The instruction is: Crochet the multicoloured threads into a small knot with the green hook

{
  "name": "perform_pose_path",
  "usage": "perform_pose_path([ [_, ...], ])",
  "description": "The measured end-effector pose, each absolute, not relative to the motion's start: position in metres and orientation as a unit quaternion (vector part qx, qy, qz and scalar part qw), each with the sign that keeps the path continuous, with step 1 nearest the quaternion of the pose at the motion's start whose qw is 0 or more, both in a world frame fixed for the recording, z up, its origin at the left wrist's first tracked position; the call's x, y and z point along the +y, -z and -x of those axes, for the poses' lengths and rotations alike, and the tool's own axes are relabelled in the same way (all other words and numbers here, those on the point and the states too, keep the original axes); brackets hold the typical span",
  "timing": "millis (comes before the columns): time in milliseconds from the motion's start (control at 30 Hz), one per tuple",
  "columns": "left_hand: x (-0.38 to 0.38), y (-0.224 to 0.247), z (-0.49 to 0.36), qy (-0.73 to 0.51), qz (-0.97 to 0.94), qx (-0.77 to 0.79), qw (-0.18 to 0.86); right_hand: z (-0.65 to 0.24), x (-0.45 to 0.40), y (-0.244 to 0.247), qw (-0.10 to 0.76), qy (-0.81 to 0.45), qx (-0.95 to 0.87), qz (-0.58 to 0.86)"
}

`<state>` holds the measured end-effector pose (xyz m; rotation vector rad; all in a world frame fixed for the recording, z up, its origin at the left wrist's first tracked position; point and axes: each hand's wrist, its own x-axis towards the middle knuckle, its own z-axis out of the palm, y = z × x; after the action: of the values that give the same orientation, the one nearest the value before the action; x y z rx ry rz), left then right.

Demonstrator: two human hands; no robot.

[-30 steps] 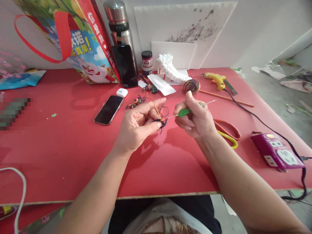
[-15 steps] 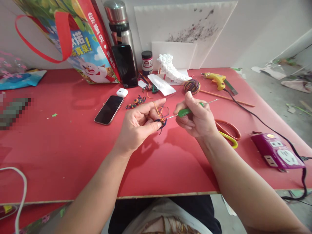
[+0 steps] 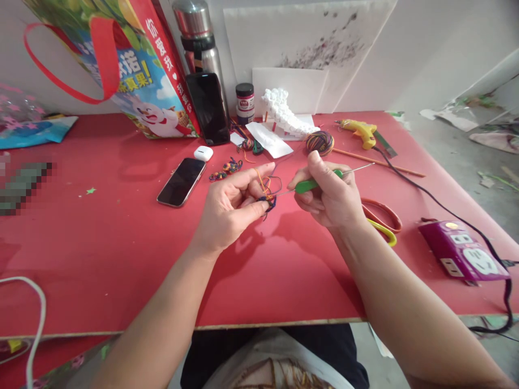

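My left hand (image 3: 229, 208) pinches a small multicoloured crochet piece (image 3: 269, 203) between thumb and fingers. Orange yarn (image 3: 260, 179) runs up from it over the raised index finger. My right hand (image 3: 330, 192) is closed around the green handle of a crochet hook (image 3: 307, 186). One thin metal end of the hook reaches into the crochet piece, and the other points out to the right. A ball of variegated yarn (image 3: 319, 142) lies just behind my right hand, with a strand leading toward my left hand. Another crocheted strip (image 3: 225, 169) rests on the table behind my left hand.
On the red table (image 3: 121, 259) lie a phone (image 3: 181, 182), a white earbud case (image 3: 203, 153), orange-and-yellow-handled scissors (image 3: 385, 219), a purple box (image 3: 464, 251) with a black cord and a yellow glue gun (image 3: 359, 132). A thermos (image 3: 198, 38), upright phone (image 3: 208, 108) and gift bag (image 3: 162, 102) stand behind.
My right hand has shifted slightly right, and the hook has turned a little. My left hand keeps its hold on the crochet piece, almost unmoved.
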<state>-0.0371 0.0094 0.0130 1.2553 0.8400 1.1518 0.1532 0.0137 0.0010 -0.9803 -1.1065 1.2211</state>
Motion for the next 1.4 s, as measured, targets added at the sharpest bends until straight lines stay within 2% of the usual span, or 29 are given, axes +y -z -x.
perform_pose_path([
  [567, 0.009, -0.006, 0.036, -0.47, -0.583, 0.443, 0.493, -0.148, 0.005, -0.002, 0.611, -0.452, -0.495, 0.422],
  [1000, 0.009, -0.008, 0.036, -0.487, -0.56, 0.444, 0.502, -0.147, 0.005, 0.003, 0.609, -0.433, -0.504, 0.433],
  [1400, 0.01, -0.004, 0.035, -0.481, -0.569, 0.47, 0.474, -0.142, 0.001, 0.001, 0.622, -0.351, -0.531, 0.457],
])
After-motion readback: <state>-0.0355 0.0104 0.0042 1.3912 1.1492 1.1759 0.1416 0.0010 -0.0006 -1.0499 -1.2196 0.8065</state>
